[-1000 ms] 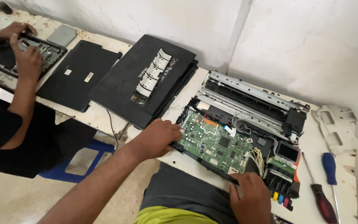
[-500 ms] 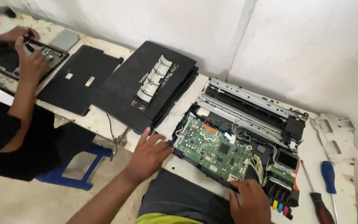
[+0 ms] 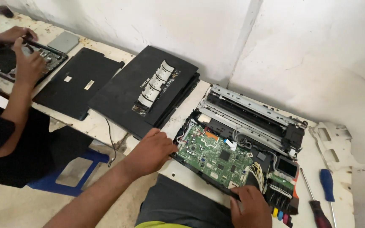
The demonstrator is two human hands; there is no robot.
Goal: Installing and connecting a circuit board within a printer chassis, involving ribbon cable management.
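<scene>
Opened-up black printer chassis (image 3: 250, 139) with its green circuit board (image 3: 214, 158) exposed: left hand (image 3: 151, 152) grips its left edge, right hand (image 3: 252, 207) pinches the front rim.

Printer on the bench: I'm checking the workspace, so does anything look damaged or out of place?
The printer lies stripped of its casing, green circuit board bare. Its black covers sit stacked at the left. Nothing looks broken or spilled.

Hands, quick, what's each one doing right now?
Left hand: curled on the left edge of the printer chassis, beside the circuit board.
Right hand: gripping the chassis's near edge.
</scene>
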